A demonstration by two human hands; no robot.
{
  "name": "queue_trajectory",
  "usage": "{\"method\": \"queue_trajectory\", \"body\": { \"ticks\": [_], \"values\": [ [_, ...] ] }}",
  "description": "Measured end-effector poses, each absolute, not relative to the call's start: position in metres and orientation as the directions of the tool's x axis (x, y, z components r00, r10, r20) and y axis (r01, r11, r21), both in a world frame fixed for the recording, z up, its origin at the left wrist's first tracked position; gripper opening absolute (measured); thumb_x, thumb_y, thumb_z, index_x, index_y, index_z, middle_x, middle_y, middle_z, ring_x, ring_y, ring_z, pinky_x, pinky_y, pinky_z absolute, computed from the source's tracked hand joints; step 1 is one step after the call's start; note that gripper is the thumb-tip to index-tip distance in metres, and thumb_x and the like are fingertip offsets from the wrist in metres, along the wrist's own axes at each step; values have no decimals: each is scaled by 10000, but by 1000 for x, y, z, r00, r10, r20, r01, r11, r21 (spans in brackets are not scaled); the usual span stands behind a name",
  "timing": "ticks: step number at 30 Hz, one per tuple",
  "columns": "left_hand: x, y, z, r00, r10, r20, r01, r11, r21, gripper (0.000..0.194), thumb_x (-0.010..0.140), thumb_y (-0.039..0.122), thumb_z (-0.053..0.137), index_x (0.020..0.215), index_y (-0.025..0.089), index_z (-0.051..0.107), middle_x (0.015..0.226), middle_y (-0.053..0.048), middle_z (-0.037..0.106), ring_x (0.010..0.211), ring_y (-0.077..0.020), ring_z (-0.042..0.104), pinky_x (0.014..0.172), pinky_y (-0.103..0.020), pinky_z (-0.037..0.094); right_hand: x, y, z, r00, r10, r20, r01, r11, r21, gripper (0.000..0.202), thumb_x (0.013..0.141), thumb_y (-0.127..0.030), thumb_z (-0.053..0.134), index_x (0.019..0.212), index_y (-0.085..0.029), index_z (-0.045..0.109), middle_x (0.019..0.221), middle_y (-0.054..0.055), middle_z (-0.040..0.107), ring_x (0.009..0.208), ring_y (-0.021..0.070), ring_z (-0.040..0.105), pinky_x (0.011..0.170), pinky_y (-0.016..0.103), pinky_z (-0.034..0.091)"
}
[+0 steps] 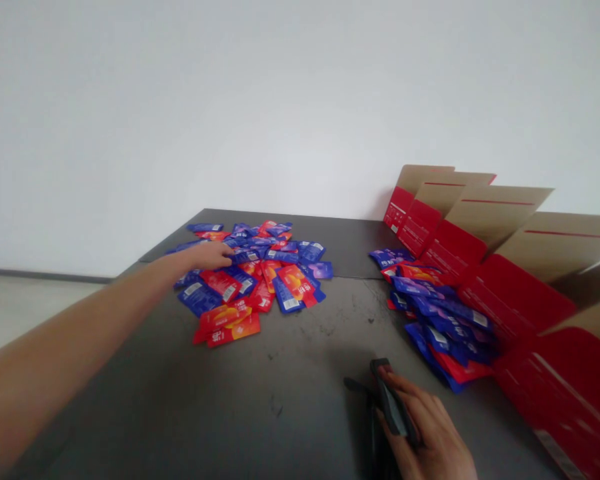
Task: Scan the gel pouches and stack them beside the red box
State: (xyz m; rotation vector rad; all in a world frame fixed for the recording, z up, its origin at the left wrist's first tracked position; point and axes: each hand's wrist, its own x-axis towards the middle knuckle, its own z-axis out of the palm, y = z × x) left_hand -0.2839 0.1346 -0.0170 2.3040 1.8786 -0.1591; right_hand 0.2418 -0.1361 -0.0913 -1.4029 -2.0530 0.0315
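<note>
My left hand [213, 255] reaches out over a spread pile of blue packets [200, 298] and red-orange packets [234, 321] on the dark table. Its fingers bend down at the blue ones, and their tips are mostly hidden. Close to the table's near side, my right hand [430, 427] grips a black hinged tool [393, 403], somewhat like a stapler. The thumb and fingers lie along its sides. A thin dark arm with a small pad sticks out on its left; the lower part runs out of view.
Along the right side stands a row of several red cardboard boxes [453, 250] with their brown flaps raised. Beside them lies a second heap of blue and red packets [443, 320]. A white wall [300, 120] rises behind the table [290, 387].
</note>
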Motion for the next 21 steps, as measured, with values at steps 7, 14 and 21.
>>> {"method": "queue_trajectory", "body": {
  "ticks": [7,14,21],
  "values": [
    [-298,132,-39,126,982,-139,953,-81,292,379,809,540,596,906,202,736,943,-95,764,905,-279,721,835,-330,580,247,-134,-98,-243,871,428,831,414,-372,301,953,-385,608,1217,-300,723,1394,45,672,1224,273,674,966,393,612],
    [-300,124,-1,189,928,-320,820,30,572,633,689,723,720,1060,212,759,1115,-94,804,1025,-312,746,850,-339,645,234,-136,-90,-151,895,421,822,350,-449,333,924,-330,599,1238,-302,709,1372,32,681,1207,260,664,961,398,590],
    [-241,53,41,296,855,-426,693,115,712,557,722,677,779,1044,222,799,1171,-94,796,1097,-337,737,897,-361,642,226,-138,-81,-118,924,365,786,311,-534,271,921,-252,577,1159,-263,707,1342,51,680,1230,259,608,1029,421,510]
  ]
}}
